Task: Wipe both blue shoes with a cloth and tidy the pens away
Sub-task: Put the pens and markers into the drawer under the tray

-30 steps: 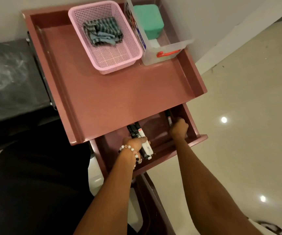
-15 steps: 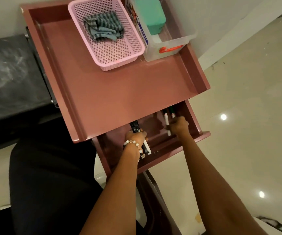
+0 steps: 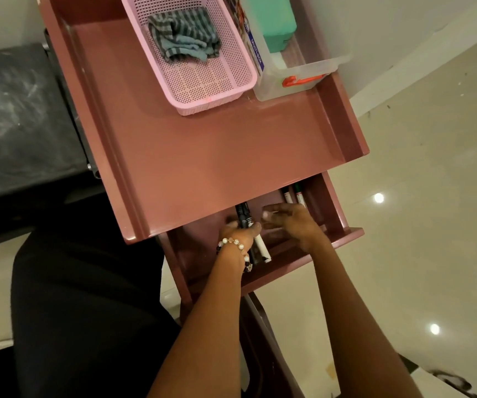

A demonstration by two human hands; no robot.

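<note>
An open drawer [image 3: 343, 235] juts out under the reddish-brown table top [image 3: 202, 145]. My left hand [image 3: 238, 234], with a bead bracelet on the wrist, grips a bundle of marker pens [image 3: 244, 218] inside the drawer. My right hand [image 3: 291, 222] hovers over the drawer with its fingers spread, holding nothing. Two more pens [image 3: 293, 195] lie at the drawer's far right, half under the table top. A striped grey cloth [image 3: 184, 37] lies in a pink basket [image 3: 220, 90] at the back. No blue shoes are in view.
A clear plastic box [image 3: 303, 79] with an orange clip holds a green case [image 3: 277, 21] next to the basket. A dark seat [image 3: 16, 116] stands to the left. Glossy tiled floor [image 3: 432, 225] spreads on the right. My dark-clothed lap [image 3: 87, 311] is below left.
My right hand has let go of the pens at the drawer's right and moved left toward my left hand, fingers spread. My left hand still holds its pens.
</note>
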